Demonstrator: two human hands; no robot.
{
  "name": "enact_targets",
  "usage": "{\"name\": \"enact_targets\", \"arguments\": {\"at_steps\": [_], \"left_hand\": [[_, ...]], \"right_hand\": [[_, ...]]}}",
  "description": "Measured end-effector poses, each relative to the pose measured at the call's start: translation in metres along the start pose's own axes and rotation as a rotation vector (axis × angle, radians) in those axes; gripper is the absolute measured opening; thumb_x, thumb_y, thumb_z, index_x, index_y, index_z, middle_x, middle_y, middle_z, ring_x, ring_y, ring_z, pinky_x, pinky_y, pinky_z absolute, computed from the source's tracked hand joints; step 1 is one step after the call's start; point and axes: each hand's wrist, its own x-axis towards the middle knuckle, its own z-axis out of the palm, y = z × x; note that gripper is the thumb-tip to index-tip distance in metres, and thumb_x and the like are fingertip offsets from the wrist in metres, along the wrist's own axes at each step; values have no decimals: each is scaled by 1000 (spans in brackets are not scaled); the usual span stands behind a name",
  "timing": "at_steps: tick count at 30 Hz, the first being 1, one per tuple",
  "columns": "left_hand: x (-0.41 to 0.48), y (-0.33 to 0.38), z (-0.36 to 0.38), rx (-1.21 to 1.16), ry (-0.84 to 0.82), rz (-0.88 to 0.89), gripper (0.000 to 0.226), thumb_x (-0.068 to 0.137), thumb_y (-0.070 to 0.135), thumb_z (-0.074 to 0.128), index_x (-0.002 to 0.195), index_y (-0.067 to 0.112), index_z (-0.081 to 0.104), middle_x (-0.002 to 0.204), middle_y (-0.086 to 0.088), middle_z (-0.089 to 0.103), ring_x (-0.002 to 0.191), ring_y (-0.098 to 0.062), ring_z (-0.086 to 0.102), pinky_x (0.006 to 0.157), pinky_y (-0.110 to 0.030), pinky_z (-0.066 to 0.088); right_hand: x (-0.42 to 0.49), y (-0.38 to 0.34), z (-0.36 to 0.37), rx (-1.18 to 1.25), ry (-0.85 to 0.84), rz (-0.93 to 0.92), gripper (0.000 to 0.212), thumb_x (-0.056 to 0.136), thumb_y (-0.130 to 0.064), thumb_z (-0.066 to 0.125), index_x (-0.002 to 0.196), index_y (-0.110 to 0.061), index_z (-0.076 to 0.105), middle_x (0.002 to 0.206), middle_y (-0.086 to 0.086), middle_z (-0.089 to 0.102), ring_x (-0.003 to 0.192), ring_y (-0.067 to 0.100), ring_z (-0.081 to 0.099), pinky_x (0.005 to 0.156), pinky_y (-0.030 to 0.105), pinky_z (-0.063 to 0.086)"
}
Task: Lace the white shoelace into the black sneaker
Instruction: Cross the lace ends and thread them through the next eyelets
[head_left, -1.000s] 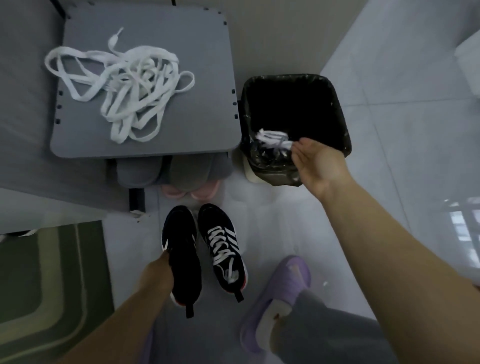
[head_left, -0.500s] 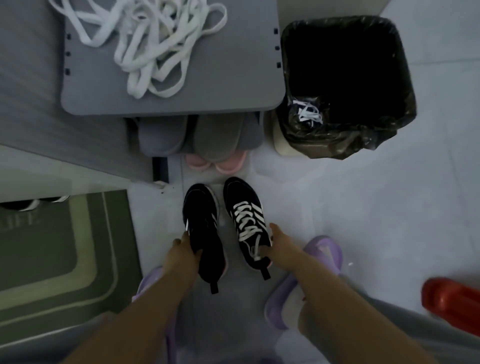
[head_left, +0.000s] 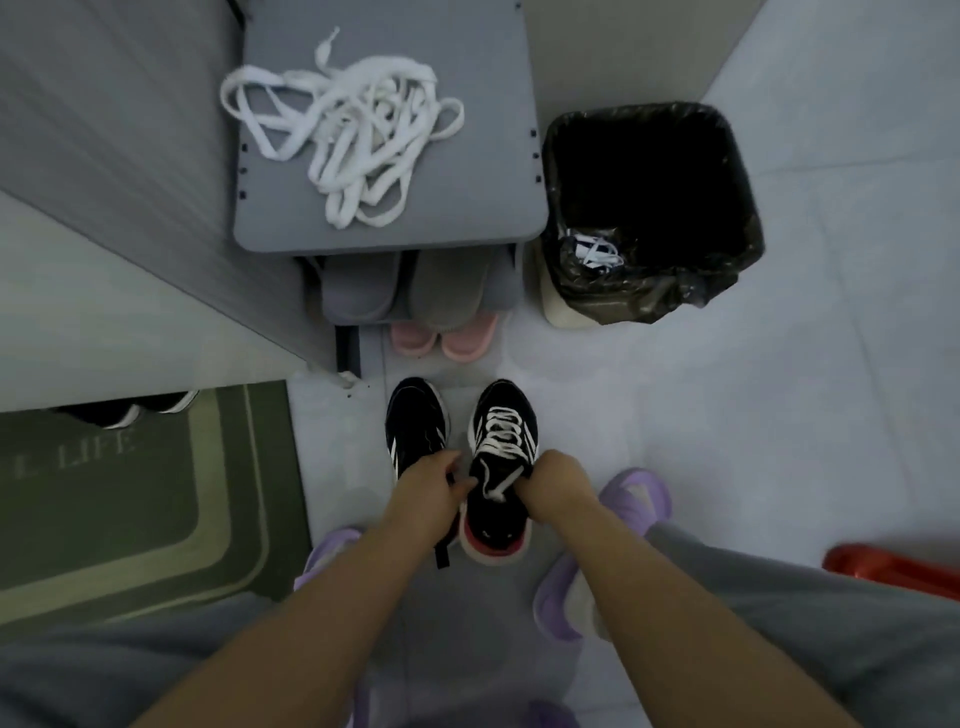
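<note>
While both hands are busy at the collar of the laced sneaker (head_left: 503, 441), the unlaced sneaker (head_left: 415, 421) stands just beside it on the floor, with no white lace to be seen on it. The right hand (head_left: 558, 480) is curled round the right side of the laced sneaker's collar and holds it. The left hand (head_left: 431, 488) is bent at the left edge of the same collar, above the heel of the unlaced sneaker; whether anything is pinched there cannot be told. A loose lace end (head_left: 496, 483) lies across the tongue between the hands. The white shoelaces (head_left: 343, 140) are heaped in a tangle on the grey counter (head_left: 467, 208), well apart from both sneakers.

The step is judged to be a handling of the laced sneaker by its collar, with threading of the bare one not yet begun. If the lace is to be undone, the collar should be steadied and the loose end drawn out row by row, not jerked. Before threading, one lace should be teased from the tangle by its tip, never pulled from the middle, lest knots be tightened. The lace should then be evened at the lowest eyelets.
</note>
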Motion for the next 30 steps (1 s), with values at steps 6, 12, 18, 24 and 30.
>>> {"name": "enact_targets", "arguments": {"at_steps": [6,12,18,24,30], "left_hand": [[-62,34,-48,-119,110,97,30,81,20,69,108,6,63,102,-11,68,86,-19,62,75,-22,44],[-147,50,-91,-119,226,251,25,69,19,79,89,18,66,77,8,62,68,-3,55,63,-12,42],[-231,42,-99,-217,447,380,24,69,9,76,79,25,62,75,5,62,59,-5,54,62,-15,47],[-273,21,-81,-338,525,418,35,69,2,73,73,34,60,72,1,65,59,-7,56,63,-12,47],[-289,10,-76,-454,531,428,24,73,0,72,80,21,65,71,-1,64,59,-2,55,61,-5,43]], "right_hand": [[-92,-9,-39,-52,71,-111,20,86,-9,48,67,-3,49,107,20,63,98,30,60,59,23,36],[-182,-28,-53,-39,263,-280,20,79,-7,50,59,-6,46,78,18,65,70,26,56,50,24,37],[-262,-27,-26,-21,510,-475,33,89,-22,49,58,-12,42,62,5,51,63,23,49,52,28,29],[-295,-17,25,-181,764,-649,18,88,-20,56,80,-6,63,84,10,62,81,27,59,61,26,29],[-300,-14,24,-131,785,-658,21,89,-26,50,85,-10,63,87,5,65,83,20,58,60,25,30]]}}
